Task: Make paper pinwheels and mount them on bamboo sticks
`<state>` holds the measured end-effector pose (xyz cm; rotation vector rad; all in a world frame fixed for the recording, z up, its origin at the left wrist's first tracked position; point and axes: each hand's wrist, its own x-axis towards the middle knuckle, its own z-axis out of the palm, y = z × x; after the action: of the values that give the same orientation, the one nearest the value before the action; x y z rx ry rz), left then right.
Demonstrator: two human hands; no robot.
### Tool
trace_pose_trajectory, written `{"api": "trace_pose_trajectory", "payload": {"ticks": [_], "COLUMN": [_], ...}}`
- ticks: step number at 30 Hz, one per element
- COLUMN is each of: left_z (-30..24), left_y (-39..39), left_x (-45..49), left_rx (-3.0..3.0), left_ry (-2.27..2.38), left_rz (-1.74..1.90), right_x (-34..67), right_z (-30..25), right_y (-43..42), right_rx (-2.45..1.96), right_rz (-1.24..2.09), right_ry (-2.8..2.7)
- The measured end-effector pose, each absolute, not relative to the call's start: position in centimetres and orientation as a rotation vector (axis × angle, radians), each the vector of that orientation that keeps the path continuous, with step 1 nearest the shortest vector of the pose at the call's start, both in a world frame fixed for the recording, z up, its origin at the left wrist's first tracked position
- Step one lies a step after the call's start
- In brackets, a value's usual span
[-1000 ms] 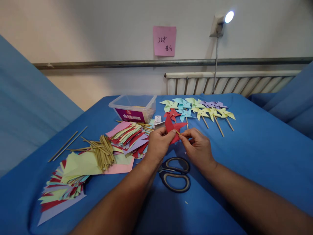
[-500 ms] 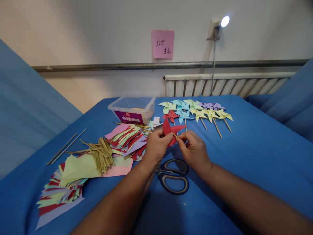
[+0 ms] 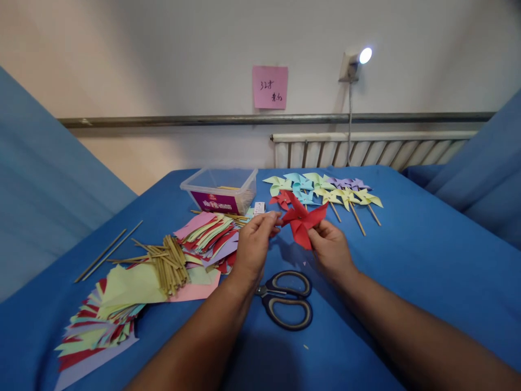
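A red paper pinwheel [image 3: 302, 221] is held up over the blue table [image 3: 423, 255]. My right hand [image 3: 330, 248] grips it from below, fingers closed on its lower part. My left hand [image 3: 255, 243] is just left of the pinwheel, thumb and fingertips pinched together near one red blade; what they pinch, if anything, is too small to see. Black-handled scissors [image 3: 287, 297] lie on the cloth just below both hands.
Finished pinwheels on sticks [image 3: 325, 191] lie in a row at the back. A clear plastic box [image 3: 220, 189] stands behind stacks of coloured paper [image 3: 209, 232]. Bamboo sticks [image 3: 167, 257] rest on more paper [image 3: 106, 307] at the left. Blue chairs flank the table.
The red pinwheel has swung to the right and now faces up in my right hand. My left hand has drawn slightly away from it. The camera has tipped upward a little.
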<state>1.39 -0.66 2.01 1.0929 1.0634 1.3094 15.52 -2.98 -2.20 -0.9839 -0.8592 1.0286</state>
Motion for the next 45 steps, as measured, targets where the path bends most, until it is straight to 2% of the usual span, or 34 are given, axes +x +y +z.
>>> {"api": "trace_pose_trajectory", "payload": {"ticks": [4, 8, 23, 33, 45], "left_z": [2.2, 1.5, 1.7, 2.1, 1.5], "left_y": [-0.5, -0.8, -1.0, -1.9, -1.6], "left_x": [1.3, 1.6, 1.6, 1.6, 1.6], "left_rx": [1.095, 1.048, 0.843, 0.71, 0.775], "left_ry": [1.05, 1.005, 0.924, 0.797, 0.749], "left_rz": [1.333, 1.211, 1.209, 0.924, 0.89], "right_x": [15.1, 14.6, 14.3, 14.8, 15.2], "right_z": [-1.2, -1.0, -2.5, -2.0, -2.1], "right_y": [-3.4, -3.9, -4.1, -3.7, -3.7], "right_rx": [-0.861, -0.823, -0.787, -0.77, -0.741], "right_rz": [1.347, 1.442, 1.439, 1.326, 1.415], "right_ry": [-0.703, -0.606, -0.764, -0.784, -0.712]}}
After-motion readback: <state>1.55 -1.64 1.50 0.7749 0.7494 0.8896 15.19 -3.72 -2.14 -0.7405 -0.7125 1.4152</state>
